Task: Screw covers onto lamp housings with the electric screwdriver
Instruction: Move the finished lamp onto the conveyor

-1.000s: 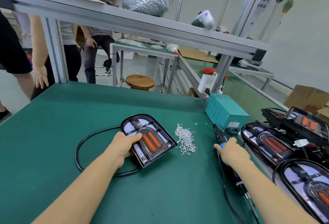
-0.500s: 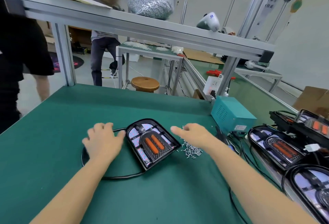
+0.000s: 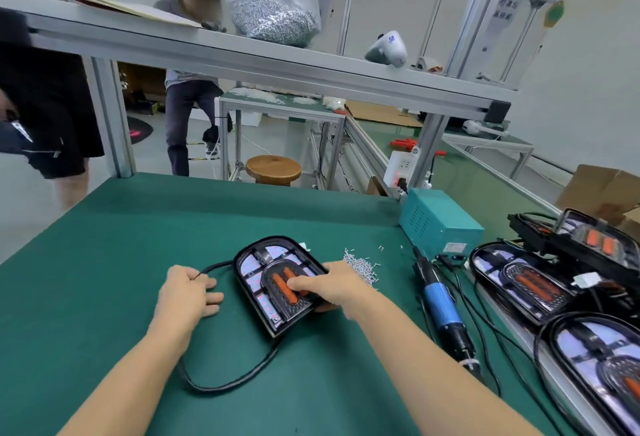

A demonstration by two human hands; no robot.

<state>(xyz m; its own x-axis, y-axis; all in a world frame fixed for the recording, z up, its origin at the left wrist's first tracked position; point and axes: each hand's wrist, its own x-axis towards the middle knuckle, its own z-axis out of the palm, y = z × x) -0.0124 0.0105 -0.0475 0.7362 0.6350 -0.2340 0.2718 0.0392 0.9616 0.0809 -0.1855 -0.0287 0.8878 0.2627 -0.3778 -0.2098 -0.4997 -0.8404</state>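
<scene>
1. Head view shows my right hand (image 3: 334,288) clamped on the lamp housing (image 3: 278,283), thumb on the bottom edge, fingers curled across the orange centre of the cover.
2. My left hand (image 3: 187,292) lies flat on the green mat (image 3: 104,245) just beside the housing, fingers loosely spread, touching the black cable (image 3: 228,378); it pinches nothing.
3. To do this step well, I judge I should square the housing to me and hold it firm with the left hand, freeing the right for the tool.
4. Screws (image 3: 360,264) lie in a loose pile just behind my right hand; the electric screwdriver (image 3: 441,307) rests untouched to the right.
5. Room is open left and front; on the right, finished lamps (image 3: 526,283) and cords crowd the bench edge, so I keep sweeps short there.
</scene>
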